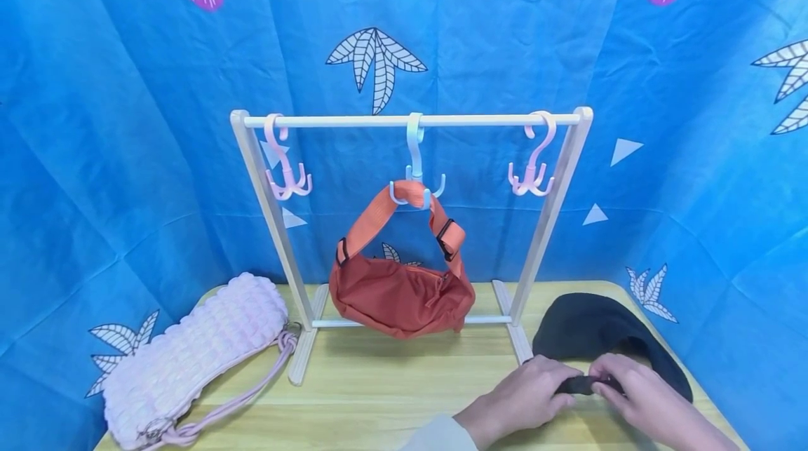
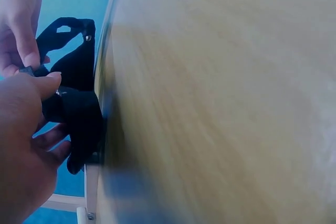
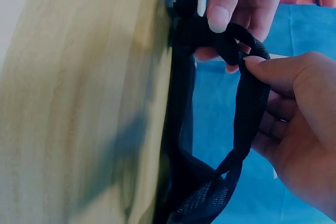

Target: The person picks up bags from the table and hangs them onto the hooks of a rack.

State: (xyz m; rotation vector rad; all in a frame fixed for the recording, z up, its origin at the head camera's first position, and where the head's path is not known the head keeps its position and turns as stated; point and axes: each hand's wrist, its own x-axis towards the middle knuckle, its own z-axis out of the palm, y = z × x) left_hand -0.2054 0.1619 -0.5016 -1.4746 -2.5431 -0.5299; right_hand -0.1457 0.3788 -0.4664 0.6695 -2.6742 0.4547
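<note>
The black cloth bag [image 1: 583, 328] lies on the wooden table [image 1: 353, 388], over on the right side, just beside the right foot [image 1: 521, 347] of the rack [image 1: 546, 226]. The left hand [image 1: 527, 395] pinches the bag's black strap [image 1: 576, 386], with the thumb on top and fingers under it. The right hand [image 1: 650, 395] pinches the strap too, close to the left one, so both hands have hold of it and neither has let go. The bag looks soft and floppy, so it will likely sag and change its shape when lifted. It looks quite flat, so I think it is light, but I cannot see if anything is inside. The strap looks like woven cloth, so it should bend and twist easily and not be very slippery. The left wrist view shows a small shiny stud [image 2: 88, 38], which is likely hard, but nothing here looks easy to break. The strap seems the best place to hold, with thumb and fingers pressed on both sides of it. Two hands a little apart should keep its loop wide, while the floppy body might just fold up in a hand
</note>
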